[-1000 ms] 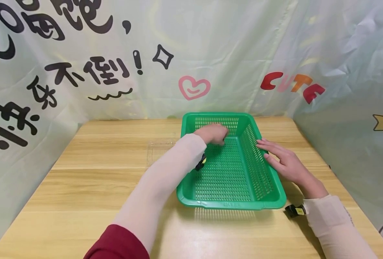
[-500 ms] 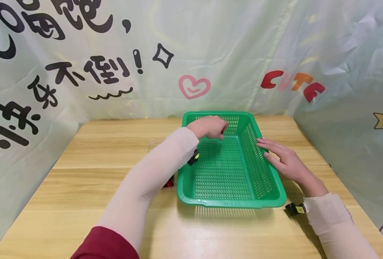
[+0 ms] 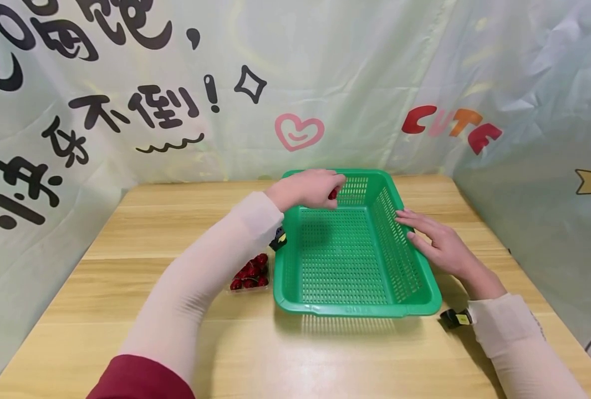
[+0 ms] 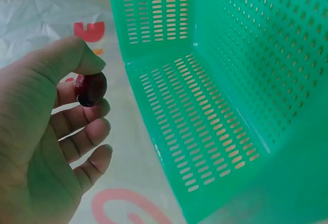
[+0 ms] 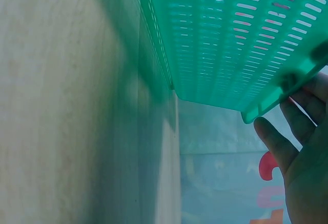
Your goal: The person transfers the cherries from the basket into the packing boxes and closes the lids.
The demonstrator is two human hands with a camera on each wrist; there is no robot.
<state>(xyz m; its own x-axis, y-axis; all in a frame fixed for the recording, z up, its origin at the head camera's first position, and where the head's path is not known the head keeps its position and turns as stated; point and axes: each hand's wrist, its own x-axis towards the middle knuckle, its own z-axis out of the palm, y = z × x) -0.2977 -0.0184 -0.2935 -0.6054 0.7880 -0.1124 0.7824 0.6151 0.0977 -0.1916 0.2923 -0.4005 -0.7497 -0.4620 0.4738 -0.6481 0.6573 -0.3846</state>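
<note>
Left hand lifts a red fruit out of the basket

The left hand (image 3: 309,188) has risen from the green basket (image 3: 355,310) floor to its far rim, pinching a dark red fruit (image 4: 91,88), probably a cherry; the right hand (image 3: 437,244) stays flat-fingered against the basket's right wall.

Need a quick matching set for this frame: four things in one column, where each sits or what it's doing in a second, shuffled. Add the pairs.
Things:
1. left hand
2. right hand
3. clear tray of red fruit
4. green basket

States:
A. on the wooden table, nothing lying inside
B. pinching one dark red fruit over the basket's far end
C. flat against the basket's outer right wall
D. on the table just left of the basket

Pairs: 1-B, 2-C, 3-D, 4-A
</note>
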